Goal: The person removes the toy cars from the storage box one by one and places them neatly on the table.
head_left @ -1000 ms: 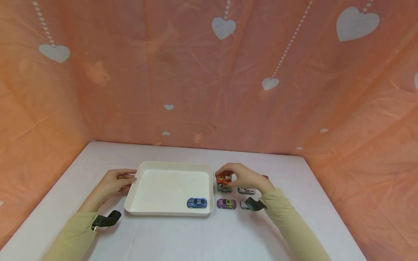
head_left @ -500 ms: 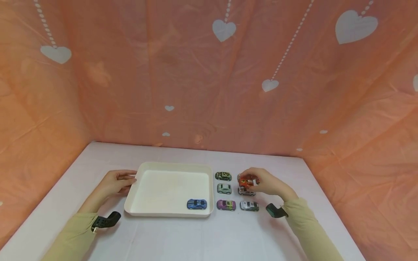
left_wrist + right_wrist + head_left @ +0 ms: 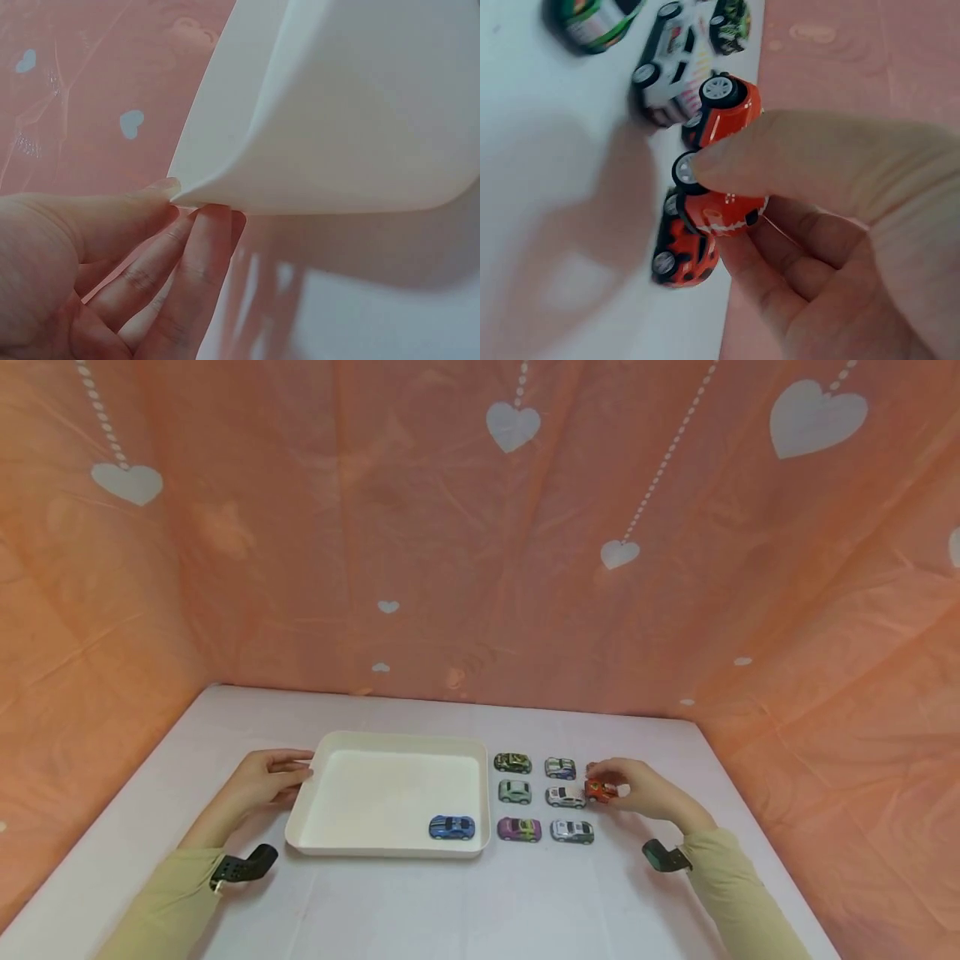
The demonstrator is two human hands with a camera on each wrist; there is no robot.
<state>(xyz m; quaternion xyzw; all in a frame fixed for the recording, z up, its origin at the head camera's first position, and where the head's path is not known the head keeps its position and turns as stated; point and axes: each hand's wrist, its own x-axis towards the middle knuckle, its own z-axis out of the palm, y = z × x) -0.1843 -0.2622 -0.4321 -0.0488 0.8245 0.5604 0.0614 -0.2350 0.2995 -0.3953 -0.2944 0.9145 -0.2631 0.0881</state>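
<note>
My left hand [image 3: 258, 783] pinches the left rim of a white tray [image 3: 300, 810]; in the left wrist view the thumb lies on the rim and fingers are beneath it. Inside the tray, near its front right corner, sits a blue toy car [image 3: 452, 827]. My right hand [image 3: 643, 787] holds a red toy car [image 3: 731, 124] between thumb and fingers, just above the table at the right end of the parked cars. Close by it is another red toy car with black patches [image 3: 686, 255], mostly hidden by the hand in the head view. A white toy car [image 3: 566, 797] stands just left of it.
Right of the tray, several toy cars stand in rows on the white table [image 3: 465, 910]: camouflage [image 3: 513, 763], pale green [image 3: 514, 792], purple [image 3: 519, 829], silver [image 3: 572, 832] and blue-white [image 3: 560, 768]. An orange curtain [image 3: 450, 527] with hearts borders the table.
My right hand has carried the red toy car rightward, from beside the tray over the parked cars to their right end, uncovering them. The left hand and tray stay put.
</note>
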